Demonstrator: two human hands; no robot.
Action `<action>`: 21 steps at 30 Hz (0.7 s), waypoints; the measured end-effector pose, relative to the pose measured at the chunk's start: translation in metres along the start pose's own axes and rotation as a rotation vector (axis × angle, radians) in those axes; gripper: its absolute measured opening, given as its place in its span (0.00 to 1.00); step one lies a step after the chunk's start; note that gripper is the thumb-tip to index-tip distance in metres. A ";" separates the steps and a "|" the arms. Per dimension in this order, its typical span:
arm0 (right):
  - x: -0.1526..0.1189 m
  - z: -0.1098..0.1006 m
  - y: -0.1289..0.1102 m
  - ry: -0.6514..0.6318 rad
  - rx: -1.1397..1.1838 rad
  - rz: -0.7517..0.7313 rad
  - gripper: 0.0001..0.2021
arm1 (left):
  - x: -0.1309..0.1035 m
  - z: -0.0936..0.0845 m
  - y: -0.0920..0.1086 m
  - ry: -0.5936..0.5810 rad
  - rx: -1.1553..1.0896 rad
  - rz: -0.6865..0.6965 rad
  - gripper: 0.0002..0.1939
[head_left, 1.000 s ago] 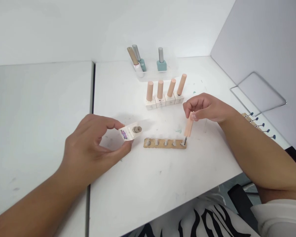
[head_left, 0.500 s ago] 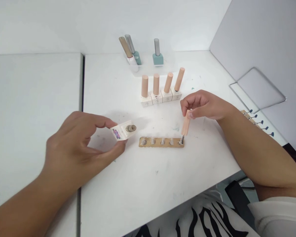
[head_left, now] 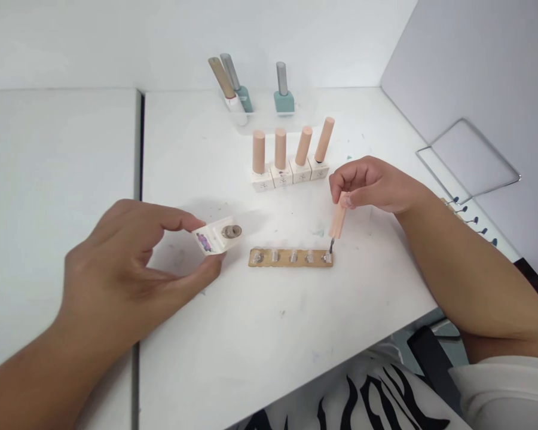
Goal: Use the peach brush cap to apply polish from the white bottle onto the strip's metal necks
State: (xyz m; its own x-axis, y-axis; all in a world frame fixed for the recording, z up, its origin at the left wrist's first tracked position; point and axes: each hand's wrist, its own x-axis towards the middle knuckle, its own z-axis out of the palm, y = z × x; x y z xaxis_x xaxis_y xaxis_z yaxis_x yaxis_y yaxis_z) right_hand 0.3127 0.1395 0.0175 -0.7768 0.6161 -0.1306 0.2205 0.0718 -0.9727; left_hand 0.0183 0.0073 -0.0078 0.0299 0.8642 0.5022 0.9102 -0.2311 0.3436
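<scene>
Left hand (head_left: 116, 263) clamped on open bottle (head_left: 214, 235), right hand (head_left: 376, 184) on peach cap (head_left: 338, 221), brush (head_left: 332, 244) near tan strip (head_left: 284, 262).

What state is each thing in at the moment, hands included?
Left hand: pinching the white bottle
White bottle: open, tilted
Right hand: gripping the brush cap
Brush cap: off, brush down at the strip's right end
Strip: flat, bearing five clear pieces
Four peach-capped bottles: capped, in a row
Lone teal bottle: capped, upright
Other teal bottle: capped, leaning
Beige-capped bottle: capped, leaning
</scene>
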 end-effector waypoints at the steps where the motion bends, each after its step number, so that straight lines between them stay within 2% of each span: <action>1: 0.000 0.000 0.000 0.000 0.004 -0.006 0.04 | 0.000 0.000 0.000 0.002 0.007 -0.015 0.17; 10: 0.001 0.007 -0.004 -0.085 0.030 -0.041 0.02 | -0.001 -0.001 -0.003 -0.028 -0.038 -0.025 0.11; 21: 0.001 0.009 -0.003 -0.046 0.036 -0.063 0.02 | -0.001 -0.002 -0.004 -0.035 -0.024 -0.024 0.11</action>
State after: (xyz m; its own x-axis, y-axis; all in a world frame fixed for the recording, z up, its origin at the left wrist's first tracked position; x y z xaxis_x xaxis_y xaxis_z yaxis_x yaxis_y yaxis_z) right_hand 0.3061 0.1332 0.0189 -0.8151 0.5743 -0.0764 0.1495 0.0810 -0.9854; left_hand 0.0138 0.0060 -0.0081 0.0226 0.8847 0.4655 0.9006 -0.2202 0.3748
